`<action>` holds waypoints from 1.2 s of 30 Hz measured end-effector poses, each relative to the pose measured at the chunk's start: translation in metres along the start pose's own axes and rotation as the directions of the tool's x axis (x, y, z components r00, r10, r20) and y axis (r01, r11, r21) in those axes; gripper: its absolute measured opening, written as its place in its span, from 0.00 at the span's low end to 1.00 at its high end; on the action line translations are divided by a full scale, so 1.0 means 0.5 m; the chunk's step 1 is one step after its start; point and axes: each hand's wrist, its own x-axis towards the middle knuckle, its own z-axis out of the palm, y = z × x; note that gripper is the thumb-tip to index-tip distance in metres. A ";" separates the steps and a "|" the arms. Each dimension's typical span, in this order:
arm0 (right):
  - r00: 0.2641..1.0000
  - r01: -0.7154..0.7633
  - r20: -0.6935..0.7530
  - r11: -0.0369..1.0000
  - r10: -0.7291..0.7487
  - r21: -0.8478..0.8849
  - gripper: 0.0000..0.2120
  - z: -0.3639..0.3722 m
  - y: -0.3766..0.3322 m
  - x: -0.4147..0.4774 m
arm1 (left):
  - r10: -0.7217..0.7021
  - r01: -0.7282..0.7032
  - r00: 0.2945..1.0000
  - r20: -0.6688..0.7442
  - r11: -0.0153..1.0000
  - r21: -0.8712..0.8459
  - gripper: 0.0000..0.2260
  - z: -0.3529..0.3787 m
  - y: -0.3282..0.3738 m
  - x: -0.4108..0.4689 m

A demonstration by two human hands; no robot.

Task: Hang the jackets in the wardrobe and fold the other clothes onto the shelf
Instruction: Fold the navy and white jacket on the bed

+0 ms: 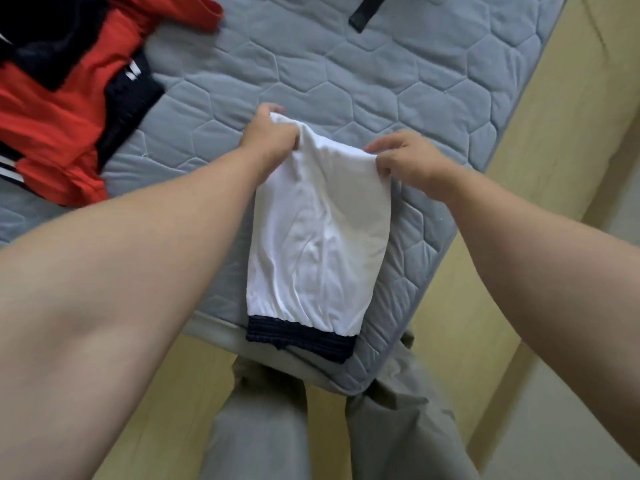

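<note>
Both hands are up at the far edge of a white garment [320,230] that's lying on a grey quilted mattress [346,71]. The left hand [268,135] grips one corner with curled fingers, and the right hand [403,155] pinches the other corner. The garment has a dark navy waistband [299,337] at the near end, right by the mattress edge. Off to the left there's a red and black garment [59,109] in a heap, and a black strap [363,12] sits at the top. Grey trousers [263,427] show below, over a yellowish floor [571,116].
</note>
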 end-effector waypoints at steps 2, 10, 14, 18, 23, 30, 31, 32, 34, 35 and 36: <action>0.997 -0.019 0.067 0.995 0.026 -0.102 0.14 -0.016 -0.005 0.016 | -0.031 0.031 1.000 0.001 0.997 0.072 0.19 0.001 0.015 0.023; 0.942 -0.127 0.287 0.977 0.173 -0.174 0.11 -0.051 0.003 0.044 | -0.263 0.189 0.947 0.185 0.920 0.342 0.14 -0.027 0.059 0.061; 0.933 -0.079 0.320 0.963 0.162 -0.259 0.05 -0.074 0.016 0.052 | -0.189 0.151 0.980 0.056 0.902 0.403 0.11 -0.023 0.049 0.070; 0.969 -0.122 0.185 0.967 0.165 -0.225 0.18 -0.092 0.041 0.053 | -0.160 0.178 0.984 -0.079 0.919 0.352 0.16 0.001 0.013 0.086; 0.979 -0.162 0.131 0.986 0.156 0.040 0.22 -0.063 0.049 0.043 | -0.165 0.212 0.976 -0.144 0.874 0.437 0.17 0.016 0.022 0.093; 0.991 -0.130 -0.026 0.991 0.130 -0.020 0.26 -0.053 0.080 0.027 | -0.149 0.197 0.980 -0.131 0.823 0.532 0.12 -0.007 0.029 0.096; 0.990 -0.133 -0.042 0.990 0.131 -0.037 0.26 -0.050 0.081 0.032 | -0.123 0.176 0.984 -0.131 0.799 0.575 0.13 -0.004 0.023 0.101; 0.990 -0.136 -0.052 0.990 0.133 -0.048 0.26 -0.048 0.080 0.037 | -0.110 0.158 0.987 -0.116 0.768 0.621 0.14 0.000 0.025 0.099; 0.990 -0.135 -0.058 0.989 0.132 -0.054 0.24 -0.043 0.079 0.042 | -0.060 0.120 0.992 -0.113 0.747 0.654 0.14 0.008 0.016 0.101; 0.991 -0.126 -0.061 0.990 0.123 -0.058 0.23 -0.042 0.079 0.043 | -0.051 0.111 0.993 -0.111 0.752 0.650 0.15 0.012 0.016 0.097; 0.991 -0.122 -0.065 0.991 0.118 -0.060 0.22 -0.041 0.079 0.043 | -0.031 0.096 0.993 -0.114 0.770 0.630 0.16 0.015 0.019 0.093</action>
